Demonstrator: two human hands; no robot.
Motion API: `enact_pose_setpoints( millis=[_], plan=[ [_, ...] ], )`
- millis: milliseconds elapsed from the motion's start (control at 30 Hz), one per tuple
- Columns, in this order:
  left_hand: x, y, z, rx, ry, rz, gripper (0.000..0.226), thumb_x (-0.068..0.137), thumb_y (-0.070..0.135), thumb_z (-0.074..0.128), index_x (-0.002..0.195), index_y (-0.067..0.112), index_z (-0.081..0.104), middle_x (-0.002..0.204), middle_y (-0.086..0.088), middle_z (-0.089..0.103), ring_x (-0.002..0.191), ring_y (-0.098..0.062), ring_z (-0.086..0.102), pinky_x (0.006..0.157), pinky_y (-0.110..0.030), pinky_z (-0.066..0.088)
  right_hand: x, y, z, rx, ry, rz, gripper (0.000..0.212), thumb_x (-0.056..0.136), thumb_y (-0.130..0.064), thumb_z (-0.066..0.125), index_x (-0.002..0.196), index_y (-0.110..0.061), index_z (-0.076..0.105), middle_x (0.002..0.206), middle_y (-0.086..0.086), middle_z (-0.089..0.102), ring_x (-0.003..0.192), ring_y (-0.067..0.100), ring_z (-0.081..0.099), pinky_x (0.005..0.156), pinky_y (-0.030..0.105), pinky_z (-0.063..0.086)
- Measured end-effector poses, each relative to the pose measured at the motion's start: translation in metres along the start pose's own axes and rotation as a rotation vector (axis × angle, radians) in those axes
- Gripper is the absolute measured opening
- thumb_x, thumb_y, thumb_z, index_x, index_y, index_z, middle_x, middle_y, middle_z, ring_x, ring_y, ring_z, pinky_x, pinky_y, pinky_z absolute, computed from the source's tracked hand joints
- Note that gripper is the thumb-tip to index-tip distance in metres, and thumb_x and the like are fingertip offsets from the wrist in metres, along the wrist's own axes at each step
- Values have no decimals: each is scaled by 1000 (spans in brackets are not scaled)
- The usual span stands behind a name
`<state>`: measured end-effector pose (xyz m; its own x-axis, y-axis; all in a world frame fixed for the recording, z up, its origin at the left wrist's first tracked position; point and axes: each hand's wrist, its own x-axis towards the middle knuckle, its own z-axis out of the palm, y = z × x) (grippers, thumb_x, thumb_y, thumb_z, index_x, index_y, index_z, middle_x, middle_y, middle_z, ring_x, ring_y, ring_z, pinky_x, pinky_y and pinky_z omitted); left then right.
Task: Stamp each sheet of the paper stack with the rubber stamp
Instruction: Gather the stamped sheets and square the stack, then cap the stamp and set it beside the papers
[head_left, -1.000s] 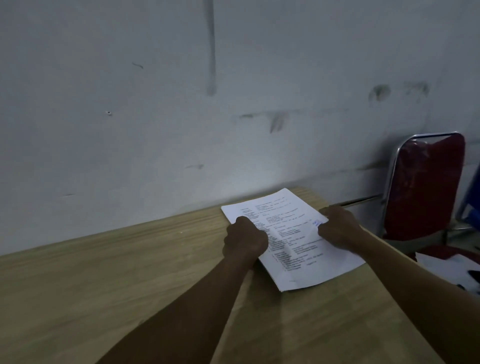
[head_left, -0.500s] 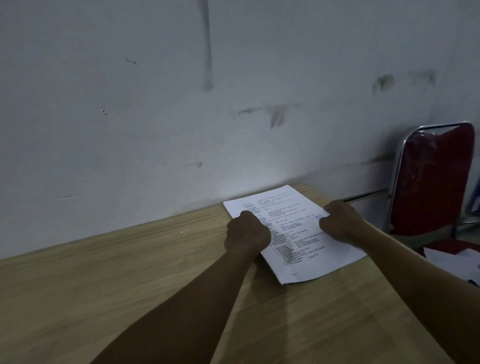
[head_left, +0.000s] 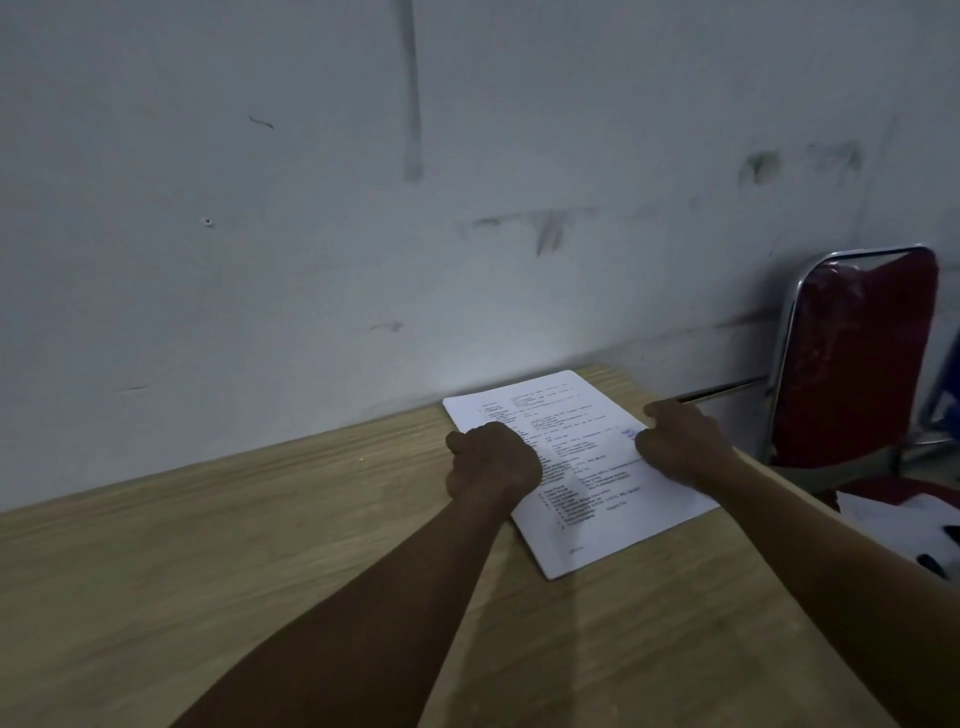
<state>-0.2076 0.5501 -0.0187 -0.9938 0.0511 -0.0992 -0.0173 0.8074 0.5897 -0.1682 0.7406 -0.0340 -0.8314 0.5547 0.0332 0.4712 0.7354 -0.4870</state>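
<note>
Lying flat on the wooden table (head_left: 260, 545), the paper stack (head_left: 582, 467) is seen at about 2 o'clock of frame centre, near the table's far right corner and close to the wall (head_left: 311, 208). The stack is turned slightly, long axis running 11 to 5 o'clock. Printed text lines are visible on the top sheet; a small blue stamp mark (head_left: 629, 432) is seen near its right edge, at 3 o'clock of the sheet's middle.

The left hand (head_left: 493, 462) is placed on the stack's left edge, at 9 o'clock of the sheet, fingers curled under into a fist-like shape; whether anything is enclosed in it cannot be told. The right hand (head_left: 680, 447) is set on the right edge at 3 o'clock, just beside the blue mark, fingers bent with one pointing toward 10 o'clock; whether the sheet is pinched or only pressed cannot be told. No stamp can be made out in either hand.

A red chair (head_left: 862, 358) with chrome frame is seen at 3 o'clock, beyond the table's right end. White sheets (head_left: 898, 525) are lying on its seat. Lighting is dim.
</note>
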Motion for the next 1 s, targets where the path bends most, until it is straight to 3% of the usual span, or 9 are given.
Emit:
enact_pose_setpoints(
  millis=[167, 333, 467, 567, 633, 667, 767, 900, 1000],
  plan=[
    [-13, 2, -12, -91, -36, 23, 45, 86, 20, 47, 129, 6, 44, 126, -14, 40, 118, -31, 47, 98, -44, 47, -16, -8, -4, -29, 46, -27, 47, 89, -30, 56, 133, -15, 50, 137, 13, 52, 124, 36, 46, 104, 48, 40],
    [-40, 3, -38, -192, -62, 9, 42, 84, 16, 47, 125, 7, 45, 128, -17, 37, 109, -34, 54, 98, -43, 48, -54, -29, -13, 33, 60, -137, 52, 83, -32, 60, 133, -19, 54, 134, 9, 56, 121, 33, 51, 102, 47, 44],
    [-70, 1, -70, -246, -44, 33, 42, 80, 11, 42, 121, 3, 47, 125, -23, 49, 109, -38, 60, 94, -44, 48, -95, -53, -21, 147, 68, -219, 50, 82, -29, 66, 131, -20, 57, 138, 4, 54, 123, 25, 52, 104, 43, 43],
    [-100, -7, -102, -318, -42, 96, 24, 80, 9, 41, 103, 4, 49, 116, -23, 55, 99, -36, 65, 77, -39, 54, -135, -75, -26, 155, 49, -307, 45, 84, -27, 68, 127, -20, 60, 131, 1, 59, 116, 18, 56, 98, 33, 44],
    [-124, -18, -127, -376, -51, 138, 1, 81, 7, 43, 82, 7, 44, 94, -18, 57, 86, -35, 68, 64, -35, 52, -166, -90, -27, 161, 11, -371, 42, 83, -25, 70, 124, -21, 61, 122, 1, 62, 103, 14, 57, 84, 27, 44],
    [-132, -24, -138, -402, -52, 162, 2, 82, 7, 45, 81, 6, 44, 87, -16, 56, 83, -35, 69, 62, -35, 50, -179, -97, -27, 169, -11, -403, 41, 82, -24, 71, 122, -21, 62, 117, 1, 63, 96, 12, 57, 76, 24, 42],
    [-158, -54, -172, -446, -43, 234, 18, 85, 11, 51, 100, 2, 47, 96, -14, 57, 78, -29, 70, 56, -29, 46, -223, -120, -21, 189, -108, -478, 42, 80, -24, 75, 120, -23, 63, 105, -2, 62, 84, 5, 56, 60, 15, 39],
    [-189, -104, -219, -522, 13, 275, 36, 87, 13, 58, 121, 6, 47, 110, -15, 58, 78, -25, 69, 57, -28, 49, -274, -145, -3, 175, -260, -561, 51, 77, -31, 78, 124, -30, 59, 101, -7, 59, 84, 2, 57, 60, 14, 40],
    [-204, -138, -242, -541, 55, 265, 32, 87, 12, 60, 117, 5, 53, 109, -14, 61, 76, -23, 69, 55, -27, 47, -300, -158, 11, 168, -295, -603, 62, 71, -37, 82, 127, -32, 57, 103, -8, 58, 83, 2, 57, 61, 15, 41]
  ],
)
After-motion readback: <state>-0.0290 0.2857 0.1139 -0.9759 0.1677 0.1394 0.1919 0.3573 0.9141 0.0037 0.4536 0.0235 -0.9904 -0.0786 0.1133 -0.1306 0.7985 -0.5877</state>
